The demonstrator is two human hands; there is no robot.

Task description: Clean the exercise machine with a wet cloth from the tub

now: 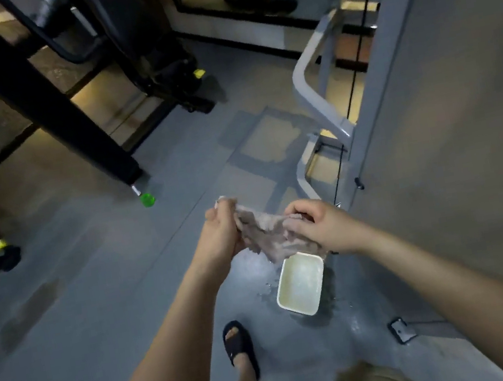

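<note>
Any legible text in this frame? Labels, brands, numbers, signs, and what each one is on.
No readable text anywhere in this view.
Yellow tag on the black machine: too small and blurred to read.
Slipper: small white mark, not legible.
Tub, cloth, grey machine frame: no print visible.

I stand in a gym. Around me are training machines: a black steel frame point(37, 93) on my left, a dark machine point(155, 60) with a yellow adjusting knob point(199, 73) behind it, and a pale grey frame point(308, 81) with a thin black cable point(354, 80) on my right. The floor point(95, 299) is grey matting.
</note>
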